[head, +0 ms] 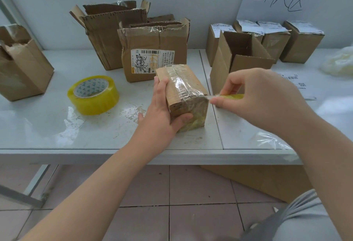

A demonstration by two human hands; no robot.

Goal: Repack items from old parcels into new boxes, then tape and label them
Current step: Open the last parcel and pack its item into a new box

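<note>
Taped box (186, 88) gripped by left hand (164, 110), right hand (254, 95) holding cutter (229, 96) (blade touching edge)

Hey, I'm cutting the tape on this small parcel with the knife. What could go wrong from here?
1. The knife in the right hand meets the taped parcel at its right edge and points toward the left hand gripping it. A slip could cut those fingers.
2. The blade might go too deep and slice the contents, which cannot be seen.
</note>
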